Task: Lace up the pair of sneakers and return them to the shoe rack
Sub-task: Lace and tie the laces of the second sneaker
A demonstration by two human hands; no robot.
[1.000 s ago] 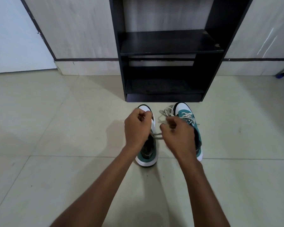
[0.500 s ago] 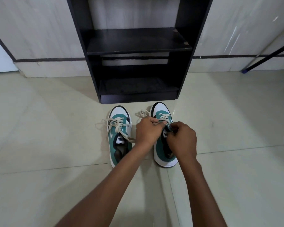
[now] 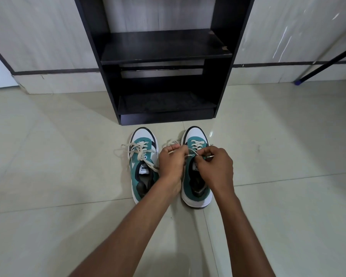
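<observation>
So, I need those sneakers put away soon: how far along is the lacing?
Nothing is finished yet. The left sneaker is partly threaded, its lace ends loose on the floor. Both hands, left hand and right hand, are pinching the lace on the right sneaker, near the middle eyelets. Left to do: finish both, then move them to the shoe rack, whose shelves hold no shoes.

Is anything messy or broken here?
A little. The left sneaker's laces lie loose, trailing onto the floor. The shoe rack's upper shelf has a chipped front corner on the right. Both hands, left and right, pinch the lace on the right sneaker.
</observation>
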